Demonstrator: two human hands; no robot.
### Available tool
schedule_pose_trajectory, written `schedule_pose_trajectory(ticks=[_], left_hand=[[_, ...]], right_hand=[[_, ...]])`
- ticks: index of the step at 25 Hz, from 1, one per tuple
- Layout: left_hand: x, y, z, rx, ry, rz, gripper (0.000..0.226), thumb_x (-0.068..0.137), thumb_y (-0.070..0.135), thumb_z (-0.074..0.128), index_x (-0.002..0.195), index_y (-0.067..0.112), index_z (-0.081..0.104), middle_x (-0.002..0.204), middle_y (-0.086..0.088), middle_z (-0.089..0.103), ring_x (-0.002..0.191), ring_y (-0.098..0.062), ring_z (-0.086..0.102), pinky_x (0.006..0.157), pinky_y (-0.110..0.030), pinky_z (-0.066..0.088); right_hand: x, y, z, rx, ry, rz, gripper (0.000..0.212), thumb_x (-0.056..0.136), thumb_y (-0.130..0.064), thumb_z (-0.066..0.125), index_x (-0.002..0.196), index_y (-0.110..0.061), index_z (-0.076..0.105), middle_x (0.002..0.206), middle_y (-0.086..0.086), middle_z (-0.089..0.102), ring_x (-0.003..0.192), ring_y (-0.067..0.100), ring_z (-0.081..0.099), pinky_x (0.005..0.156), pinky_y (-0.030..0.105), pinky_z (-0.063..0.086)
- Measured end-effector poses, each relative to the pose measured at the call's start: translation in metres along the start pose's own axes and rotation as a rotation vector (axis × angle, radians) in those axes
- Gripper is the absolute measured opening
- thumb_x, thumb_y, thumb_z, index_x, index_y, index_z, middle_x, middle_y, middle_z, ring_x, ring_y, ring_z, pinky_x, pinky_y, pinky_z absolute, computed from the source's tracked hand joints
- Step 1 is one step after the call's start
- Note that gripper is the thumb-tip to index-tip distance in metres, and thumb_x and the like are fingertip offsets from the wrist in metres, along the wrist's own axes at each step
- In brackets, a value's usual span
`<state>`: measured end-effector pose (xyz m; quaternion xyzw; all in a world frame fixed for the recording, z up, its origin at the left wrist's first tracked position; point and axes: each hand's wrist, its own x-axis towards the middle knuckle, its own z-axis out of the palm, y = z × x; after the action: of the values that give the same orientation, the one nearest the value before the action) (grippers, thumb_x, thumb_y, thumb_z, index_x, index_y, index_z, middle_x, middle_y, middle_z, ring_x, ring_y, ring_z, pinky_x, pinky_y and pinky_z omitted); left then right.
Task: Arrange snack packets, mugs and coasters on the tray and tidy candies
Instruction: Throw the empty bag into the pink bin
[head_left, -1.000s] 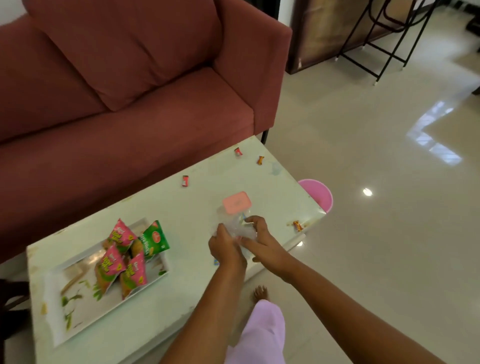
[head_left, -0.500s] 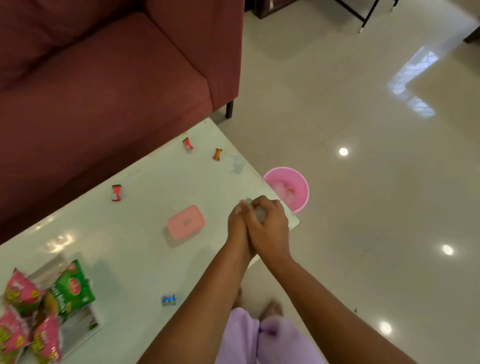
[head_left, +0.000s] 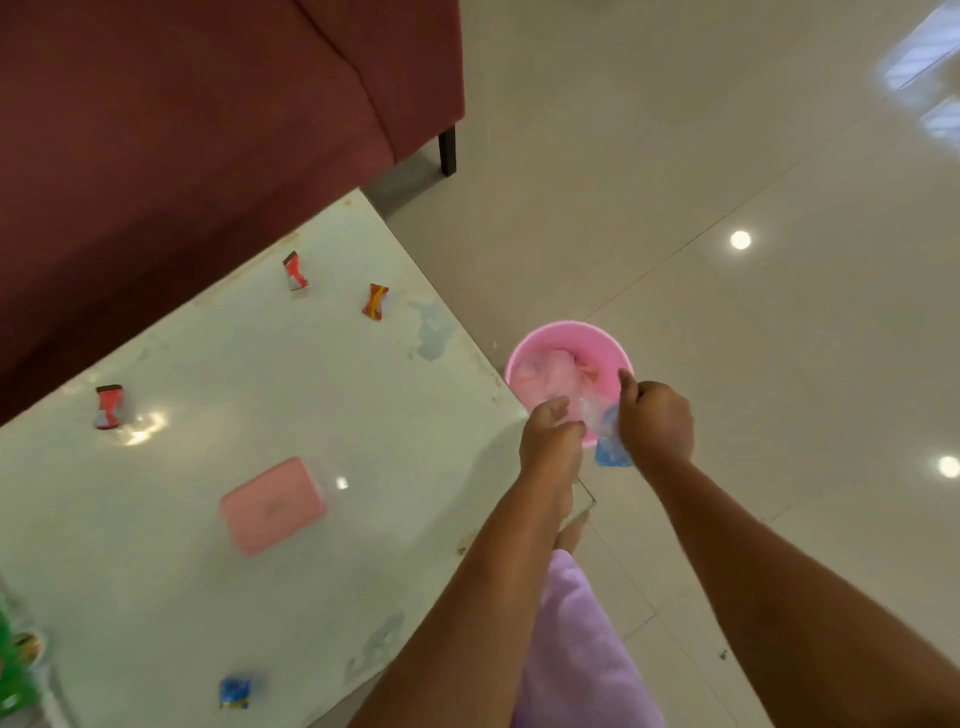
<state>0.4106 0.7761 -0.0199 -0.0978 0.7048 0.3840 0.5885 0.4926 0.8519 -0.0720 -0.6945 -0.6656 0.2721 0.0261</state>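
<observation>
2 hands meet over the bin (head_left: 524, 358): my left hand (head_left: 551, 436) pinches the clear end of a wrapper (head_left: 607, 434), and my right hand (head_left: 655, 423) curls its fingers round the blue end. I think it could miss, since it hangs at the bin's near rim, partly outside, and light plastic drifts. 4 candies (head_left: 375, 301) lie loose on the table (head_left: 363, 467), 3 red toward the sofa (head_left: 182, 130), and 1 blue candy (head_left: 235, 691) near my edge. A pink box (head_left: 272, 504) sits between them, beside my reach rather than across it.

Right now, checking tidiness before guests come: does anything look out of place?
Yes: scattered on the pale glossy table lie a red wrapped candy, another red candy, an orange-striped candy and a blue candy.
</observation>
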Motion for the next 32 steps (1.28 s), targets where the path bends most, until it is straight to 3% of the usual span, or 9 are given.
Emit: schedule_pose_trajectory(ticks=[3, 5, 8, 11, 13, 16, 21, 28, 32], left_hand=[[0.037, 0.003, 0.022, -0.210, 0.029, -0.108, 0.020, 0.089, 0.007, 0.053, 0.105, 0.010, 0.065, 0.113, -0.011, 0.063, 0.109, -0.029, 0.059, 0.102, -0.039, 0.046], [0.061, 0.004, 0.033, -0.216, -0.002, -0.131, 0.019, 0.090, 0.001, 0.049, 0.092, 0.011, 0.065, 0.105, -0.011, 0.062, 0.107, -0.028, 0.057, 0.105, -0.039, 0.044], [0.083, 0.006, 0.038, -0.106, 0.009, -0.107, 0.031, 0.092, 0.002, 0.045, 0.117, 0.013, 0.060, 0.116, -0.011, 0.057, 0.113, -0.028, 0.053, 0.105, -0.040, 0.043], [0.095, 0.007, 0.037, -0.090, 0.043, -0.097, 0.036, 0.094, 0.008, 0.046, 0.129, 0.014, 0.053, 0.132, -0.010, 0.051, 0.122, -0.029, 0.048, 0.109, -0.044, 0.039], [0.097, 0.005, 0.035, -0.130, 0.088, -0.106, 0.039, 0.095, 0.009, 0.043, 0.133, 0.016, 0.048, 0.137, -0.011, 0.047, 0.125, -0.030, 0.046, 0.109, -0.044, 0.038], [0.090, 0.007, 0.033, -0.172, 0.107, -0.106, 0.039, 0.095, 0.010, 0.042, 0.134, 0.016, 0.046, 0.138, -0.013, 0.048, 0.124, -0.031, 0.048, 0.108, -0.042, 0.039], [0.069, 0.019, 0.022, -0.256, 0.077, -0.055, 0.033, 0.095, 0.006, 0.044, 0.127, 0.011, 0.052, 0.129, -0.015, 0.053, 0.116, -0.028, 0.054, 0.102, -0.038, 0.044], [0.010, 0.026, -0.049, -0.362, 0.116, 0.067, 0.023, 0.095, 0.004, 0.046, 0.115, 0.008, 0.057, 0.114, -0.015, 0.060, 0.098, -0.025, 0.057, 0.090, -0.033, 0.047], [-0.031, -0.014, -0.126, -0.391, 0.136, 0.152, 0.018, 0.095, 0.012, 0.048, 0.110, 0.014, 0.058, 0.107, -0.003, 0.062, 0.100, -0.023, 0.061, 0.092, -0.033, 0.048]], right_hand=[[0.049, 0.023, 0.024, 0.068, -0.162, 0.006, 0.051, 0.099, -0.039, 0.036, 0.076, -0.001, 0.061, 0.079, 0.023, 0.063, 0.079, 0.039, 0.061, 0.062, 0.030, 0.035], [0.071, 0.028, 0.047, 0.150, -0.324, 0.045, 0.043, 0.097, -0.038, 0.039, 0.093, 0.000, 0.059, 0.101, 0.025, 0.058, 0.095, 0.041, 0.057, 0.073, 0.035, 0.043], [0.088, 0.034, 0.069, 0.161, -0.569, 0.193, 0.042, 0.092, -0.035, 0.051, 0.126, -0.011, 0.046, 0.134, 0.019, 0.035, 0.122, 0.041, 0.040, 0.104, 0.052, 0.037], [0.100, 0.036, 0.071, 0.140, -0.645, 0.091, 0.055, 0.089, -0.027, 0.059, 0.138, -0.020, 0.036, 0.143, 0.016, 0.029, 0.127, 0.040, 0.037, 0.106, 0.049, 0.035], [0.103, 0.037, 0.070, 0.137, -0.699, -0.015, 0.064, 0.088, -0.017, 0.060, 0.144, -0.018, 0.029, 0.147, 0.015, 0.031, 0.128, 0.038, 0.038, 0.097, 0.041, 0.038], [0.101, 0.041, 0.065, -0.002, -0.684, -0.162, 0.065, 0.088, -0.005, 0.055, 0.146, -0.014, 0.027, 0.148, 0.014, 0.036, 0.132, 0.035, 0.038, 0.105, 0.042, 0.034], [0.085, 0.037, 0.059, -0.140, -0.690, -0.184, 0.047, 0.091, -0.008, 0.050, 0.137, -0.011, 0.045, 0.143, 0.012, 0.047, 0.127, 0.029, 0.045, 0.105, 0.031, 0.033], [0.020, -0.049, 0.022, 0.057, -0.543, -0.386, 0.027, 0.094, -0.009, 0.047, 0.117, -0.009, 0.060, 0.117, 0.009, 0.067, 0.096, 0.020, 0.060, 0.088, 0.024, 0.040], [-0.069, -0.109, 0.018, 0.368, -0.537, -0.403, 0.023, 0.092, -0.008, 0.046, 0.108, -0.010, 0.063, 0.102, 0.007, 0.068, 0.090, 0.021, 0.060, 0.088, 0.037, 0.049]])
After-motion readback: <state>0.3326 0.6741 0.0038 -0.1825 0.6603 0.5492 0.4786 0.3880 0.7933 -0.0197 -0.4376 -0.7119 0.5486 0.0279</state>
